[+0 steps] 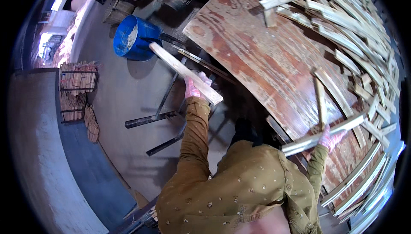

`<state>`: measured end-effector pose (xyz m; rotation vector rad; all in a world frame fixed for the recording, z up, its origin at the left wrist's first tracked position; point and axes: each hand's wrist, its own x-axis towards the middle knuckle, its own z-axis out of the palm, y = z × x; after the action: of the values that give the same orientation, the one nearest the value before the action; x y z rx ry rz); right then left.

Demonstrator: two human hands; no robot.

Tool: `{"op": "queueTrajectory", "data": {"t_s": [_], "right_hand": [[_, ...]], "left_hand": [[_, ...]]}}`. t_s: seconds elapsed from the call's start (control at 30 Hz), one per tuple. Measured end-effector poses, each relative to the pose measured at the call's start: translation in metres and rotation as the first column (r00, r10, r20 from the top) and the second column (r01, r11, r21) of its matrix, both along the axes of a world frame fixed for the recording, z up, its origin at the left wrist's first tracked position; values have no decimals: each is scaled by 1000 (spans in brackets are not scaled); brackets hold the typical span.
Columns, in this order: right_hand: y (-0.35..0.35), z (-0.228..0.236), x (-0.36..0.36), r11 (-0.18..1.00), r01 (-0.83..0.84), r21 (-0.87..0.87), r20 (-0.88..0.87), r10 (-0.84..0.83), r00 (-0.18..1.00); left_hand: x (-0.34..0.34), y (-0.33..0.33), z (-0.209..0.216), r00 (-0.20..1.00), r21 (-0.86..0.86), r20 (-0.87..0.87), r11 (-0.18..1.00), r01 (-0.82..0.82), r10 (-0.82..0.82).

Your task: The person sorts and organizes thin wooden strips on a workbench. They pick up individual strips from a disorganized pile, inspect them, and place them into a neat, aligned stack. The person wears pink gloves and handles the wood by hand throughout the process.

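My left hand [197,84], in a pink and white glove, is closed around a short pale wooden strip [171,61]. That strip slants out over the floor left of the table, its far end close to the rim of a blue bucket [132,37]. On the right, my gloved right hand [331,139] grips another wooden strip [298,146] near its middle, above the near part of the worn plywood table [252,33]. A short wooden piece [320,101] lies just beyond that hand, beside a longer strip [336,93].
Many loose wooden strips [346,41] are heaped along the table's far right side, with more [359,182] at the near right. Dark metal legs [150,120] stand on the floor to the left. Bundled wood [79,80] is stacked in a rack at far left.
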<state>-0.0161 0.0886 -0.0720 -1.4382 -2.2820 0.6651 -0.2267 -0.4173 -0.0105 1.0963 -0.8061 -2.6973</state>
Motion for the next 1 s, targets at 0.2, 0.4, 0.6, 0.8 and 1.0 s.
{"op": "queueTrajectory", "data": {"t_s": [0.2,0.4,0.6,0.8,1.0], "right_hand": [[-14,16,-8,989,147,8,154,-147,977],[-26,43,-43,976,214,33,410,-208,888],[1,12,-13,948,161,275,581,-297,758],[6,14,-41,959,14,284,602,-190,776],[5,8,3,953,58,298,552,-222,804]], "left_hand": [[-22,-98,-206,929,-131,369,991,4,45],[-37,-121,-333,745,-236,563,795,559,-357],[-82,-63,-326,276,-249,918,126,960,-285],[-89,-114,-360,241,-251,952,-29,968,-187],[-141,-96,-299,101,-145,967,-179,973,-233]]}}
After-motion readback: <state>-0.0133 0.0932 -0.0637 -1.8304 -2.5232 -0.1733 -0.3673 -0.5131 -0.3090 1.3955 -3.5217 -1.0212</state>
